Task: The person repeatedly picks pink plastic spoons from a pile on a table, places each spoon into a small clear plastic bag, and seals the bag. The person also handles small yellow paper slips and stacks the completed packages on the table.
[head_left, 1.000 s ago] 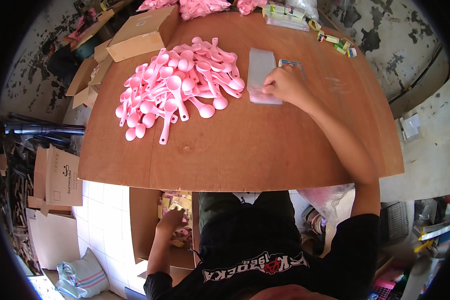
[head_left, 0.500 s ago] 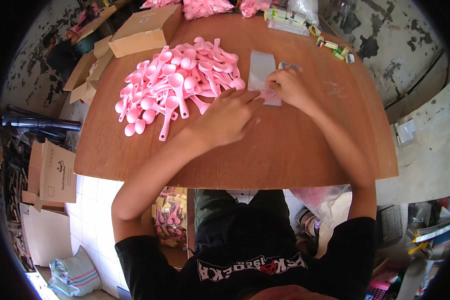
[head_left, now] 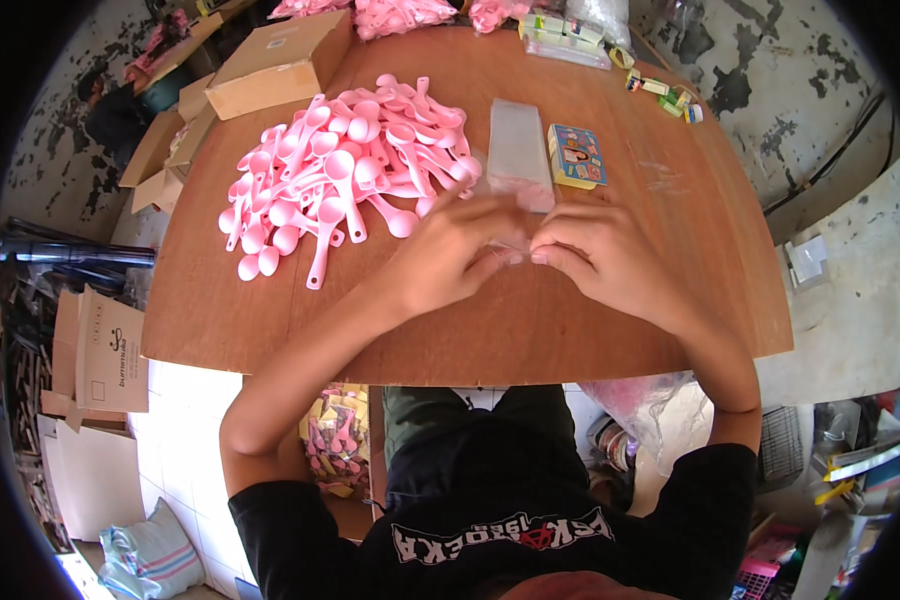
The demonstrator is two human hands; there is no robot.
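Note:
Both hands meet at the middle of the round wooden table (head_left: 530, 330). My left hand (head_left: 450, 255) and my right hand (head_left: 595, 250) pinch a thin clear plastic bag (head_left: 515, 243) between their fingertips. Just beyond them lies a stack of clear plastic bags (head_left: 517, 150). A big pile of pink plastic spoons (head_left: 340, 175) is spread to the left of my left hand. A small colourful printed card stack (head_left: 576, 155) lies to the right of the bag stack.
A brown cardboard box (head_left: 280, 65) sits at the table's far left edge. More pink items (head_left: 400, 12) and small packets (head_left: 660, 95) line the far edge. A bag of pink spoons (head_left: 335, 440) lies under the table. Cardboard boxes (head_left: 95, 350) stand on the floor at left.
My left hand rose from below the table onto the tabletop and joined my right hand. My right hand drew back from the bag stack, and both now hold one bag.

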